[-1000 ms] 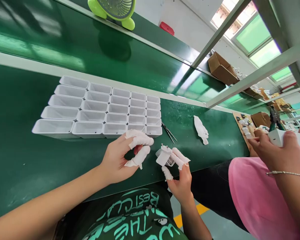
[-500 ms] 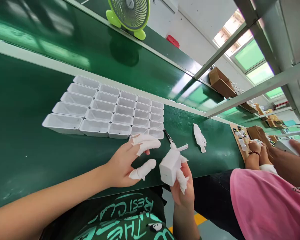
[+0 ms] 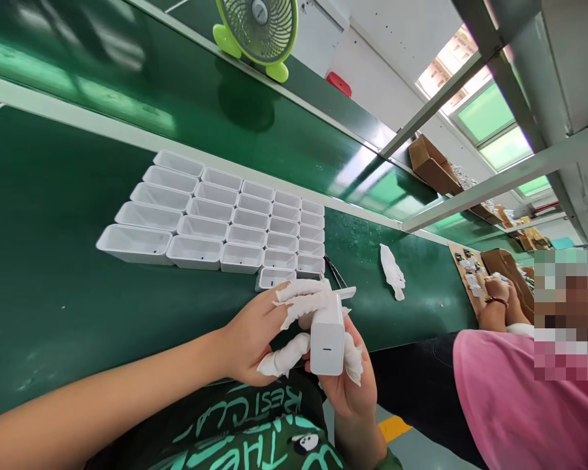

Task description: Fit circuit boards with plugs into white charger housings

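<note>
A white charger housing [image 3: 326, 341] with a small slot in its face stands upright between both my hands, near the front edge of the green bench. My right hand [image 3: 355, 385] wraps it from below, fingers in white finger cots. My left hand [image 3: 267, 329], also in finger cots, pinches the housing's top and left side. Just beyond them lies a block of several rows of empty white shells [image 3: 225, 219], open side up. Thin tweezers [image 3: 334, 269] lie to the right of the shells.
A crumpled white glove [image 3: 392, 271] lies on the bench right of the tweezers. A person in a pink top [image 3: 509, 398] sits at my right. A green desk fan [image 3: 257, 29] stands on the raised shelf behind. Cardboard boxes [image 3: 434, 163] sit further right.
My right hand has turned the white housing upright so its slotted face shows. My left hand has closed in from the left and now grips the housing too.
</note>
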`<state>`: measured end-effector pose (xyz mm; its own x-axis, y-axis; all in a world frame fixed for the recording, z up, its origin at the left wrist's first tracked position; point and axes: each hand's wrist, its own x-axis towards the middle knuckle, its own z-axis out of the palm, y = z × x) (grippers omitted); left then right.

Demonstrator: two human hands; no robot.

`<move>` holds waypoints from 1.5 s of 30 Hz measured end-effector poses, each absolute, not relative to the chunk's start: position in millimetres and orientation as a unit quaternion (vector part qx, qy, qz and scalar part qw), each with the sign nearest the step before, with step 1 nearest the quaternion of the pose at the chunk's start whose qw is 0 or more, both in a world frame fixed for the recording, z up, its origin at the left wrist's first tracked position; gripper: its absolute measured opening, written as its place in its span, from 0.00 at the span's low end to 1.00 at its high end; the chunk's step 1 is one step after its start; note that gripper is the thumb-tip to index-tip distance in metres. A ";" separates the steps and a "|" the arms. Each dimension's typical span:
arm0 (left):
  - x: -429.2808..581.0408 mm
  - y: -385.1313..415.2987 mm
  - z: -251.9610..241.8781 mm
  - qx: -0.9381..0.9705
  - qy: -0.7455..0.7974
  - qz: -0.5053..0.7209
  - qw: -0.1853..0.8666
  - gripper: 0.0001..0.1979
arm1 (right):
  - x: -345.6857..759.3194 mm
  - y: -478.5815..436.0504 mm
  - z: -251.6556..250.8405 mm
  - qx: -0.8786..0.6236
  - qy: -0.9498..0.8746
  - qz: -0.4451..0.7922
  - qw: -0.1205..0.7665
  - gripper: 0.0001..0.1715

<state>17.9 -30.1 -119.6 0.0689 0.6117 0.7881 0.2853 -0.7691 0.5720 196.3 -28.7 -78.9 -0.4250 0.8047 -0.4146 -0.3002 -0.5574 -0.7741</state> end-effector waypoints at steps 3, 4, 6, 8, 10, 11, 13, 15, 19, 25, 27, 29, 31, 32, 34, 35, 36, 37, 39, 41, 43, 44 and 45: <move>20.6 -31.9 -119.6 0.704 0.340 0.608 0.138 0.30 | 203.0 -16.7 -75.7 -0.397 -0.364 0.772 0.338 0.28; 22.3 -32.8 -120.4 0.694 0.359 0.608 0.139 0.29 | 204.7 -5.3 -74.1 -0.399 -0.392 0.750 0.352 0.27; 26.4 -35.0 -123.0 0.675 0.388 0.612 0.139 0.29 | 203.7 32.1 -72.4 -0.405 -0.468 0.667 0.416 0.24; 30.6 -37.0 -126.3 0.674 0.389 0.611 0.144 0.28 | 194.7 87.2 -74.7 -0.397 -0.564 0.520 0.504 0.22; 34.1 -38.7 -129.2 0.693 0.372 0.601 0.141 0.27 | 178.2 150.7 -81.8 -0.450 -0.657 0.351 0.492 0.23; 35.5 -39.4 -130.3 0.702 0.365 0.596 0.135 0.27 | 168.3 181.3 -86.7 -0.467 -0.666 0.329 0.480 0.24; 37.4 -40.0 -131.7 0.716 0.358 0.588 0.118 0.27 | 147.4 232.6 -97.2 -0.485 -0.670 0.306 0.471 0.24; 37.6 -39.0 -131.9 0.723 0.361 0.581 0.100 0.25 | 127.2 265.5 -106.7 -0.500 -0.674 0.280 0.467 0.23; 33.8 -34.4 -131.1 0.738 0.373 0.559 0.064 0.26 | 97.1 288.4 -120.1 -0.495 -0.691 0.253 0.463 0.21; 31.7 -34.5 -146.0 0.728 0.410 0.544 0.078 0.29 | 109.4 271.3 -114.4 -0.435 -0.728 0.201 0.491 0.30; 29.4 -34.8 -152.0 0.732 0.414 0.535 0.086 0.29 | 126.3 241.7 -111.7 -0.395 -0.745 0.176 0.509 0.34; 24.8 -33.6 -154.3 0.725 0.419 0.538 0.096 0.28 | 142.4 199.3 -112.4 -0.342 -0.767 0.150 0.522 0.34; 19.0 -31.5 -153.8 0.708 0.432 0.546 0.119 0.27 | 153.9 153.3 -115.2 -0.289 -0.788 0.127 0.528 0.34; 16.1 -30.5 -153.2 0.697 0.437 0.553 0.132 0.26 | 157.8 132.9 -116.6 -0.261 -0.800 0.116 0.527 0.35; 11.2 -29.0 -152.6 0.672 0.439 0.574 0.158 0.25 | 162.9 102.6 -118.6 -0.165 -0.845 0.075 0.503 0.35; 9.3 -28.6 -152.5 0.657 0.434 0.590 0.178 0.23 | 164.5 93.7 -119.2 -0.118 -0.862 0.055 0.489 0.34; 7.9 -28.4 -152.1 0.637 0.428 0.607 0.207 0.21 | 166.0 88.7 -119.6 -0.076 -0.875 0.034 0.477 0.33; 6.9 -28.1 -150.9 0.612 0.425 0.621 0.246 0.18 | 167.4 87.0 -119.8 -0.043 -0.882 0.016 0.468 0.31; 5.8 -26.9 -145.0 0.540 0.428 0.636 0.346 0.13 | 170.2 89.6 -119.8 -0.003 -0.888 -0.009 0.459 0.26; 4.6 -23.9 -134.8 0.457 0.423 0.643 0.446 0.12 | 173.0 94.7 -119.1 0.020 -0.894 -0.024 0.448 0.17; 1.9 -18.7 -123.9 0.382 0.370 0.654 0.538 0.15 | 174.8 98.0 -117.2 0.033 -0.896 -0.041 0.442 0.09; -0.3 -15.5 -119.5 0.348 0.328 0.658 0.581 0.17 | 175.0 98.5 -115.9 0.033 -0.893 -0.051 0.446 0.08; -3.0 -12.2 -116.2 0.320 0.286 0.658 0.619 0.19 | 174.7 98.4 -114.2 0.026 -0.888 -0.058 0.455 0.09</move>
<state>-3.0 -12.2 -116.2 -0.0278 0.9974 0.0671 -0.6318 -0.0695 0.7720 174.7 98.4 -114.2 -0.5852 -0.0989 0.8048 0.0059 0.9920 0.1262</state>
